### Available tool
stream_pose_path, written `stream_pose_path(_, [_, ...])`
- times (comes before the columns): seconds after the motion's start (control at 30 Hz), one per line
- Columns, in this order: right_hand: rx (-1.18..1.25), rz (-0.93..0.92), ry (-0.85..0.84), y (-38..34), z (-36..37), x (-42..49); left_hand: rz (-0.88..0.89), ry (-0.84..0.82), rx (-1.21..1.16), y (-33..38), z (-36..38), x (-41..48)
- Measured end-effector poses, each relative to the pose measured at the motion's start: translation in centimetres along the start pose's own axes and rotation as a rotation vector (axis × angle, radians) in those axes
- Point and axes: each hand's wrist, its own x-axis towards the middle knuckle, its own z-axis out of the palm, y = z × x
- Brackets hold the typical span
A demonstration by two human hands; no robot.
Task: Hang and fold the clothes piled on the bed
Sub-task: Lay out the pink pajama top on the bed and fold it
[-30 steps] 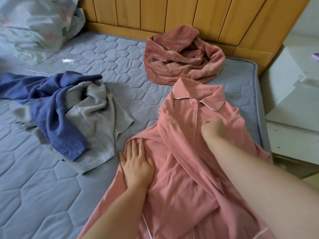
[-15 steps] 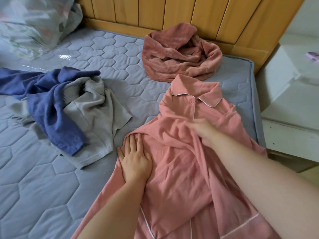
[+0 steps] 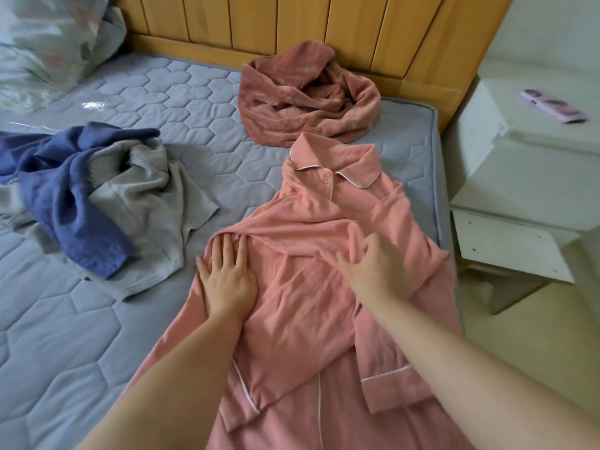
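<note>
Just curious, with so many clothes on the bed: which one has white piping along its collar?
The pink pajama shirt under both hands. The fuzzy pink garment by the headboard, the blue one and the grey one show none.

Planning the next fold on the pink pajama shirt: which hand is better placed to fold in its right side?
Probably the right hand: it already rests beside that side while the left hand pins the pink shirt.

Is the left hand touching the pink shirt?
Touching. The head view shows the left hand lying flat, palm down, on the pink shirt, its fingertips tucked under a fold of the cloth.
</note>
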Motion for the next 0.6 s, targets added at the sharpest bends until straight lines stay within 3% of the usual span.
stream_pose_path(0.13, [-0.351, -0.140, -0.243, 1.0, -0.4, -4.8, 0.172, 0.143, 0.015, 0.1, -0.6, -0.2])
stream_pose_path(0.23, [-0.562, -0.142, -0.314, 2.7, -0.4, -7.1, 0.249, 0.244, -0.148, 1.3, -3.3, -0.6])
stream_pose_path(0.3, [-0.589, -0.122, -0.215, 2.8, -0.8, -7.5, 0.274, 0.078, -0.262, 3.5, -5.8, -1.2])
stream_pose_path(0.37, [-0.548, -0.066, -0.241, 2.3, -2.1, -7.2, 0.101, -0.245, -0.456, 6.2, -7.0, -1.4])
stream_pose_path(0.47, [-0.260, 0.067, -0.446, 2.7, -3.5, -6.1, -0.341, -0.628, -0.878, 9.4, -7.0, -2.2])
stream_pose_path(0.6, [0.770, 0.505, -0.434, 2.4, -6.6, -4.6, -0.590, -0.798, -1.148, 11.0, -7.4, -2.9])
